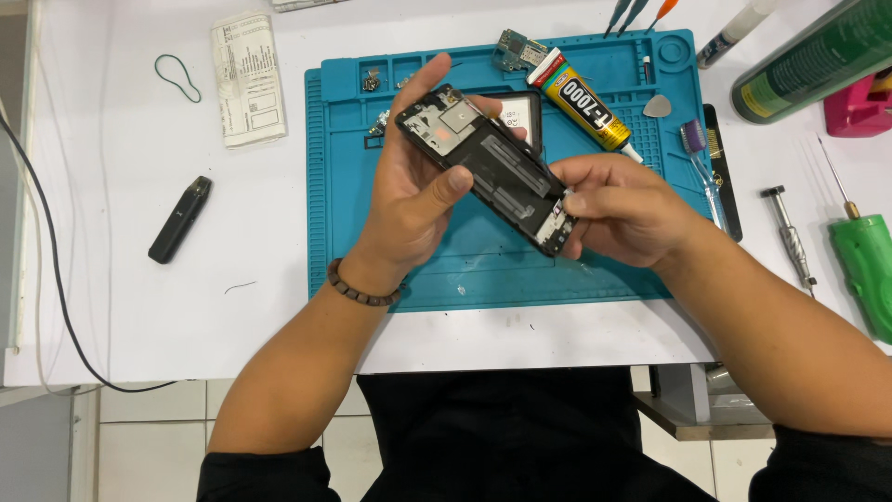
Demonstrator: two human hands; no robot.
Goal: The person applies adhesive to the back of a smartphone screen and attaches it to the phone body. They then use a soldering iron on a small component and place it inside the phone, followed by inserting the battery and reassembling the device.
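Open phone frame held up in both hands, above the blue mat.

Gripped underneath by the left hand, thumb pressed on its side to keep it steady and tilted for a good look. Pinched at the low end by the right hand, fingers closed there. Glue tube just past the right hand. Small screws beyond the left fingertips.

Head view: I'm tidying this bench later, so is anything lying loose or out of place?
Yes. A bare circuit board lies half off the blue mat's top edge, a green rubber band sits loose on the white table, and small screws lie loose in a mat tray.
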